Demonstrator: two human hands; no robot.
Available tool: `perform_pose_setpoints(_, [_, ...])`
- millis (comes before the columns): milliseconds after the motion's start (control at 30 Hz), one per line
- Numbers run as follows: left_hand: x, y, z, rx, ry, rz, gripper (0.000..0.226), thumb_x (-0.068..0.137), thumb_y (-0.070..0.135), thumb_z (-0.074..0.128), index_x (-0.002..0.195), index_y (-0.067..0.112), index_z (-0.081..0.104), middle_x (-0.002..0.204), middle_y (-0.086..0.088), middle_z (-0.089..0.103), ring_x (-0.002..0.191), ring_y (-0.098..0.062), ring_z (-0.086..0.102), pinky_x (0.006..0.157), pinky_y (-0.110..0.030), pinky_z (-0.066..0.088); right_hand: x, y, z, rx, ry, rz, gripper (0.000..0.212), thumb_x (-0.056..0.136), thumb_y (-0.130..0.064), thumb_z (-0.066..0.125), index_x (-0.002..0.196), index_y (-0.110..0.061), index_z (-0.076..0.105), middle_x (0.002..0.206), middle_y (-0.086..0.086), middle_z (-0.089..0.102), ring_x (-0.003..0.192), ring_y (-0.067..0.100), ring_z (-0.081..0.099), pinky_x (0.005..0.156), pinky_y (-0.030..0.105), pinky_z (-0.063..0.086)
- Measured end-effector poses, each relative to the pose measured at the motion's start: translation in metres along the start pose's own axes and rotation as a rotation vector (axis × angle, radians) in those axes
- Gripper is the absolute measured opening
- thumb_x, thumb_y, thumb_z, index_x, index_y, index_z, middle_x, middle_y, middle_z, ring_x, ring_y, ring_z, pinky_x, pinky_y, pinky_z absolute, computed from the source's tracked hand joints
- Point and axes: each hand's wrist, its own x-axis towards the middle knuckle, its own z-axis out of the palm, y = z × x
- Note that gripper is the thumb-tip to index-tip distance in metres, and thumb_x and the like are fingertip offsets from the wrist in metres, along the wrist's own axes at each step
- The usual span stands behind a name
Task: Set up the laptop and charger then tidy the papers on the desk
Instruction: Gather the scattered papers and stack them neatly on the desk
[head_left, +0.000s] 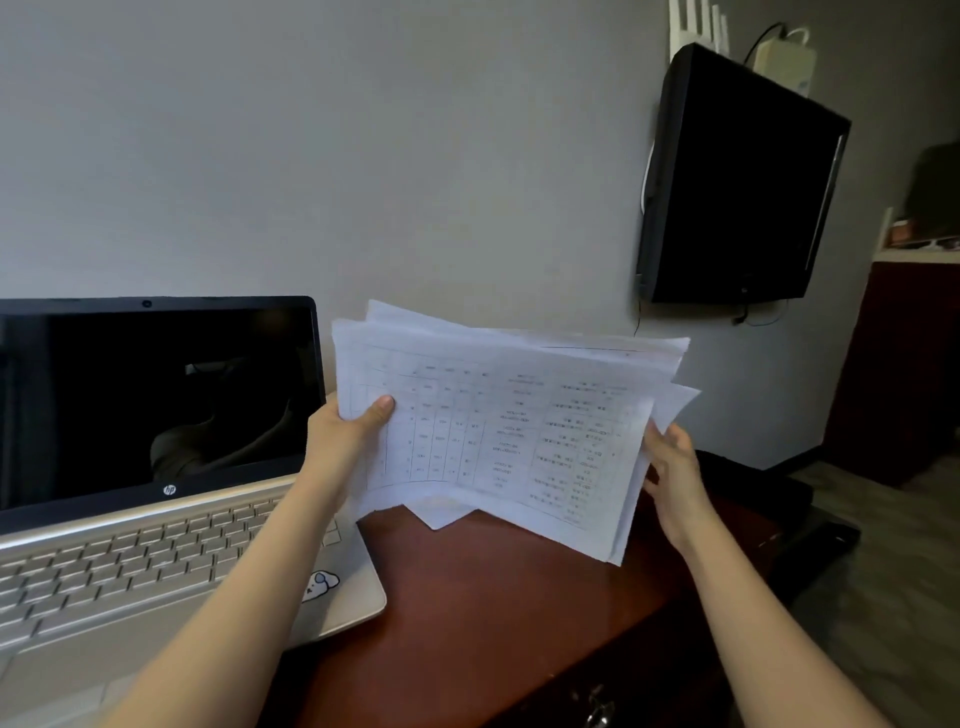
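Note:
A loose stack of white printed papers (498, 415) is held up above the reddish-brown desk (467, 597), its sheets uneven and fanned at the edges. My left hand (348, 431) pinches the stack's left edge, thumb on the top sheet. My right hand (670, 467) holds the right edge, fingers behind the sheets. A silver laptop (130, 545) stands open on the left of the desk, its screen dark. No charger is visible.
A black monitor (737, 182) hangs on the grey wall at upper right, with cables and a white box above it. A dark object (753, 483) sits beyond the desk's right end. A dark cabinet (904, 364) stands at far right.

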Motion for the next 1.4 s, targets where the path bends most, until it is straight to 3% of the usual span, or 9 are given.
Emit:
perform_pose_setpoints(133, [0.004, -0.003, 0.001, 0.008, 0.020, -0.008, 0.029, 0.084, 0.020, 0.068, 0.110, 0.009, 0.063, 0.104, -0.005, 0.067, 0.093, -0.023, 0.065, 0.080, -0.035, 0.052, -0.002, -0.015, 0.010, -0.048, -0.030, -0.043, 0.014, 0.096, -0.025, 0.051, 0.098, -0.017, 0.062, 0.087, 0.001, 0.065, 0.075, 0.016, 0.060, 0.055, 0.023, 0.045])
perform_pose_setpoints(367, [-0.001, 0.005, 0.016, 0.061, -0.064, 0.040, 0.017, 0.085, 0.017, 0.068, 0.100, 0.012, 0.063, 0.090, 0.003, 0.067, 0.080, -0.012, 0.065, 0.066, -0.025, 0.052, 0.010, -0.026, 0.031, -0.152, 0.223, -0.229, 0.031, 0.099, -0.015, 0.035, 0.069, -0.013, 0.041, 0.065, 0.000, 0.043, 0.064, 0.015, 0.041, 0.056, 0.026, 0.032])
perform_pose_setpoints(533, [-0.001, 0.009, 0.016, 0.017, -0.042, 0.104, 0.012, 0.082, 0.016, 0.070, 0.085, 0.024, 0.062, 0.088, 0.009, 0.066, 0.079, -0.006, 0.064, 0.059, -0.016, 0.051, 0.001, -0.035, 0.028, 0.020, 0.039, -0.214, 0.022, 0.101, -0.035, 0.033, 0.110, -0.020, 0.045, 0.093, -0.009, 0.057, 0.084, 0.006, 0.056, 0.074, 0.023, 0.046])
perform_pose_setpoints(600, [-0.001, 0.007, 0.015, 0.021, -0.043, 0.107, 0.014, 0.080, 0.016, 0.072, 0.087, 0.024, 0.063, 0.092, 0.006, 0.068, 0.082, -0.009, 0.066, 0.063, -0.020, 0.054, -0.007, -0.024, 0.026, -0.014, -0.057, -0.166, 0.026, 0.094, -0.029, 0.050, 0.116, -0.018, 0.041, 0.101, -0.007, 0.058, 0.090, 0.007, 0.059, 0.073, 0.026, 0.049])
perform_pose_setpoints(733, [-0.001, 0.007, 0.016, 0.009, -0.044, 0.095, 0.014, 0.079, 0.016, 0.073, 0.087, 0.022, 0.064, 0.091, 0.005, 0.068, 0.080, -0.008, 0.066, 0.061, -0.019, 0.054, -0.004, -0.009, 0.030, -0.160, 0.104, -0.172, 0.023, 0.087, 0.000, 0.059, 0.102, -0.013, 0.046, 0.105, 0.004, 0.062, 0.098, 0.023, 0.061, 0.082, 0.037, 0.051])
perform_pose_setpoints(867, [0.000, 0.014, 0.020, -0.010, -0.072, 0.085, 0.013, 0.079, 0.018, 0.073, 0.086, 0.023, 0.063, 0.086, 0.008, 0.068, 0.075, -0.004, 0.066, 0.051, -0.013, 0.052, 0.004, -0.023, 0.031, -0.172, 0.152, -0.243, 0.011, 0.091, -0.004, 0.054, 0.099, -0.010, 0.048, 0.103, 0.006, 0.063, 0.093, 0.022, 0.061, 0.070, 0.027, 0.051])
perform_pose_setpoints(1000, [0.003, 0.011, 0.013, -0.028, -0.054, 0.075, 0.011, 0.078, 0.023, 0.072, 0.085, 0.023, 0.063, 0.086, 0.007, 0.069, 0.077, -0.009, 0.067, 0.057, -0.018, 0.052, -0.003, -0.023, 0.024, 0.020, 0.097, -0.171, 0.027, 0.086, -0.009, 0.064, 0.105, -0.010, 0.046, 0.094, -0.001, 0.064, 0.081, 0.013, 0.063, 0.058, 0.020, 0.053])
perform_pose_setpoints(1167, [0.000, 0.007, 0.017, -0.011, -0.131, 0.038, 0.008, 0.080, 0.018, 0.071, 0.085, 0.018, 0.064, 0.079, 0.009, 0.069, 0.062, -0.001, 0.068, 0.051, -0.013, 0.052, -0.005, -0.021, 0.019, -0.020, -0.019, -0.110, 0.022, 0.086, -0.008, 0.063, 0.108, -0.008, 0.060, 0.097, 0.004, 0.067, 0.085, 0.018, 0.065, 0.064, 0.024, 0.054])
perform_pose_setpoints(1400, [0.000, 0.003, 0.010, 0.001, -0.126, 0.015, 0.011, 0.079, 0.019, 0.072, 0.088, 0.020, 0.064, 0.083, 0.009, 0.070, 0.069, -0.005, 0.069, 0.053, -0.014, 0.053, -0.006, -0.015, 0.019, -0.059, -0.047, -0.067, 0.021, 0.084, -0.008, 0.066, 0.103, -0.014, 0.061, 0.099, 0.003, 0.068, 0.086, 0.018, 0.066, 0.065, 0.028, 0.059])
